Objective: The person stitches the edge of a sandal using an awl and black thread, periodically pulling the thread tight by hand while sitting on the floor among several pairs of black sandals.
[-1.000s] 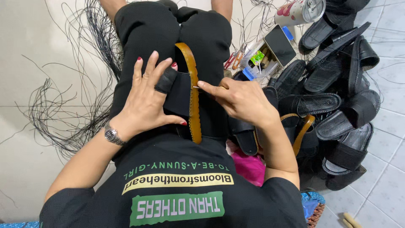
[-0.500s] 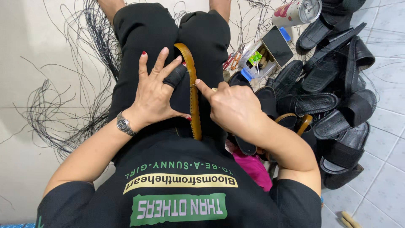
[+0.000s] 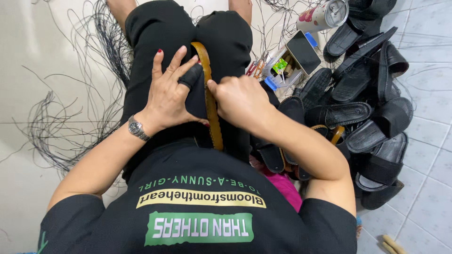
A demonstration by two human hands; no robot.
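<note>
In the centre of the frame we hold a tan leather sandal sole [image 3: 213,113] edge-up on our lap, over black trousers, running from the upper middle down toward our shirt. Our left hand [image 3: 172,91] lies spread and flat, fingers apart, pressing the black leather strap piece [image 3: 197,99] attached to the sole's left side; a black sleeve covers the index finger, and a silver metal wristwatch [image 3: 137,128] sits on that wrist. Our right hand [image 3: 240,96] is closed into a loose fist just right of the sole, its thumb and fingertips pinched against the sole's edge; what thin thing it pinches, if any, we cannot tell.

To the right of the frame lies a heap of black leather sandals [image 3: 367,99] on the pale tiled floor. Above them, in the upper right, stand a metal drink can [image 3: 325,14] and a dark flat phone [image 3: 303,52] resting on a clear plastic box. Loose black threads [image 3: 61,117] sprawl across the left side.
</note>
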